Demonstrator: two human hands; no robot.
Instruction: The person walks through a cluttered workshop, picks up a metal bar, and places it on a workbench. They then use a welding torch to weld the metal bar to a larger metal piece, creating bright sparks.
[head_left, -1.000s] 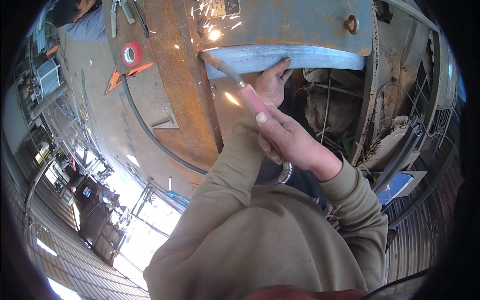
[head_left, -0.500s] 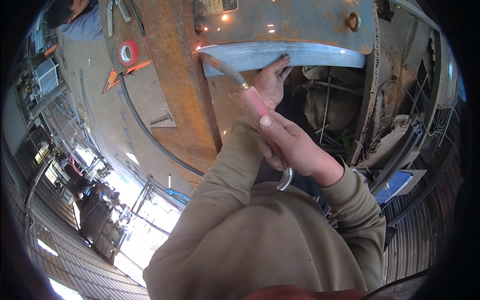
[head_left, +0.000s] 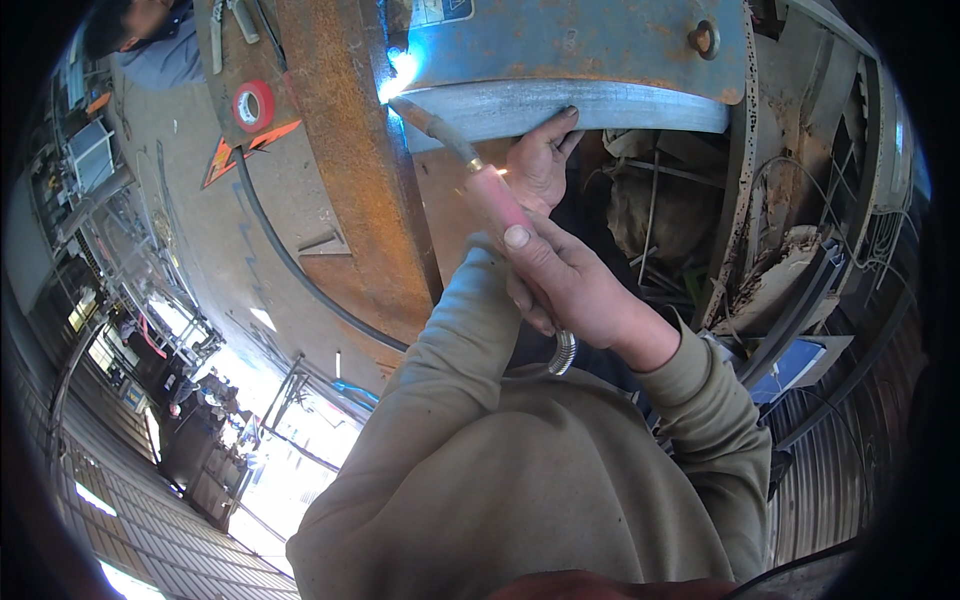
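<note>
My right hand (head_left: 575, 280) is closed around the pink handle of a welding torch (head_left: 497, 200), thumb along its top. The grey neck points up and left to a bright blue-white arc (head_left: 400, 72), where a rusty steel beam (head_left: 350, 150) meets a grey metal strip (head_left: 570, 105) and a steel plate (head_left: 580, 45). Glare hides the joint itself. Beyond the torch, my left hand (head_left: 540, 170) grips the strip's lower edge; some of its fingers are hidden. My left forearm passes beneath the torch.
Red tape (head_left: 253, 106) lies left of the beam, near an orange-edged triangular piece (head_left: 240, 150) and a black cable (head_left: 290, 265). Metal scrap and rods (head_left: 660, 215) fill the space at right. Another person (head_left: 165, 45) is at the upper left.
Faint orange sparks at the torch tip have given way to a bright blue-white arc. The torch and my right hand have shifted slightly left. My left hand stays at the strip.
</note>
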